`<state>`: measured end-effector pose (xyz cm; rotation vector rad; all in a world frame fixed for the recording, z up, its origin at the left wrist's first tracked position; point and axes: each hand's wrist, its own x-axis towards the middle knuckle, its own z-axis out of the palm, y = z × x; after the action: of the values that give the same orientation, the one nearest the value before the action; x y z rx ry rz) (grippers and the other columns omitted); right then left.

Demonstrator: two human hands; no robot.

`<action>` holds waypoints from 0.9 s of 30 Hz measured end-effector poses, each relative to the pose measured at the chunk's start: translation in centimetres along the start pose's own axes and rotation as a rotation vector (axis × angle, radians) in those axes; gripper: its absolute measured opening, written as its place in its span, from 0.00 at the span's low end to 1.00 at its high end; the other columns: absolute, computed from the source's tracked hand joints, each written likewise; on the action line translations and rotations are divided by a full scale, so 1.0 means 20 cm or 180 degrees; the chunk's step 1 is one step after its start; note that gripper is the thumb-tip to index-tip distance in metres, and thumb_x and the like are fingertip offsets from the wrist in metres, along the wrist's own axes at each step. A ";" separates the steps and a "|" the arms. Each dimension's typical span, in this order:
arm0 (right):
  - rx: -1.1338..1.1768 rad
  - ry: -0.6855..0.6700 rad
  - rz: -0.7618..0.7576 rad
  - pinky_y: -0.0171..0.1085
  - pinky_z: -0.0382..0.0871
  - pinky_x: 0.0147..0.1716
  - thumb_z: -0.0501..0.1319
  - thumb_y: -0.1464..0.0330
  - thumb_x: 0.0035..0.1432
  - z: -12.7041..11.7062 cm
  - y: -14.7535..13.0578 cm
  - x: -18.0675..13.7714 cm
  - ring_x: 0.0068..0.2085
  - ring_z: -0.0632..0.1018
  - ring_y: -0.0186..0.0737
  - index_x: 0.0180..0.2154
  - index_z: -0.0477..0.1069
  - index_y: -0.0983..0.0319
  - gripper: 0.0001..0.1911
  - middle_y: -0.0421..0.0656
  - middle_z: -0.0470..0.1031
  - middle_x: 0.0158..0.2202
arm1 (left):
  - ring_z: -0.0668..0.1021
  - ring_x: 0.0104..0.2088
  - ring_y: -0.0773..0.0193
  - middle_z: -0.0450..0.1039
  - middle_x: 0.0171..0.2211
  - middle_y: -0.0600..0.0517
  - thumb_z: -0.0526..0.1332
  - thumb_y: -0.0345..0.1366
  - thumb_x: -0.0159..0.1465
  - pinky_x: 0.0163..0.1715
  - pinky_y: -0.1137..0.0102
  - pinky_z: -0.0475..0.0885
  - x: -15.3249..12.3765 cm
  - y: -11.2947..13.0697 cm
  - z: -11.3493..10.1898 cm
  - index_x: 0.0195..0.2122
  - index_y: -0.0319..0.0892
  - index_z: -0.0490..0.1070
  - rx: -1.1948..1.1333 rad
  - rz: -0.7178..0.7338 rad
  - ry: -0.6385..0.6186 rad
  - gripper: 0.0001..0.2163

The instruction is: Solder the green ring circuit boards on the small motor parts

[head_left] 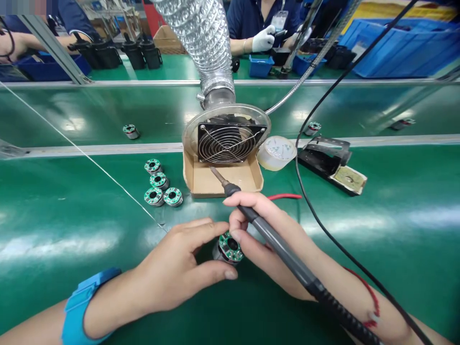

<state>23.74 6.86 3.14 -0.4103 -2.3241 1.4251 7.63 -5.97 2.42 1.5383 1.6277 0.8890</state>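
1. Nearest me, the left hand, a blue strap on its wrist, has forefinger and thumb apart around a small motor; how firmly they press, I cannot tell.
2. The right hand is wrapped on a soldering iron, its thumb and a bent finger together at the motor's board edge.
3. That motor stands on the worktop between both hands: a squat metal cylinder topped by a green, ring-shaped board. I'd expect it to be stiff, rather heavy for its size and a little slick; best held by the metal sides, since the board's tiny parts look fragile.
4. The iron looks light, with a smooth grey handle and ribbed tail; the handle is the place to hold, well behind the bare metal tip.
5. Beyond the left hand, four matching motors cluster.
6. Straight past the right hand's fingertips sit a folded cardboard tray and a wire-ringed fan; further right, a glossy tape roll and a black stand with a rough sponge.
7. Farthest off, crinkled silver ducting hangs near a co-worker's white-gloved hand.
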 end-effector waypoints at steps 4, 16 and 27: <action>-0.0064 0.0242 -0.0087 0.33 0.76 0.37 0.56 0.73 0.64 0.05 0.08 -0.05 0.35 0.79 0.33 0.58 0.58 0.54 0.22 0.38 0.73 0.39 | 0.78 0.37 0.59 0.76 0.38 0.53 0.66 0.39 0.64 0.37 0.65 0.72 0.02 -0.03 0.03 0.50 0.48 0.75 0.0109 -0.0206 -0.0021 0.13; -0.1853 0.0163 -0.0492 0.57 0.78 0.50 0.54 0.79 0.62 0.15 0.22 -0.03 0.50 0.81 0.52 0.59 0.64 0.61 0.25 0.53 0.79 0.51 | 0.75 0.37 0.64 0.68 0.42 0.51 0.52 0.24 0.65 0.38 0.66 0.74 0.02 -0.21 0.08 0.56 0.44 0.57 -0.0131 -0.0611 0.0980 0.19; -0.0913 0.1409 -0.0119 0.34 0.79 0.32 0.63 0.68 0.66 0.04 0.13 -0.26 0.33 0.81 0.35 0.47 0.75 0.55 0.08 0.40 0.78 0.37 | 0.76 0.34 0.68 0.72 0.35 0.56 0.54 0.24 0.65 0.35 0.71 0.72 0.04 -0.18 0.08 0.53 0.43 0.61 -0.0077 -0.0182 0.1007 0.16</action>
<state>28.13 5.12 -0.35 -0.6819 -2.1496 0.8711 7.15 -5.30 -1.57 1.3787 1.8634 1.1617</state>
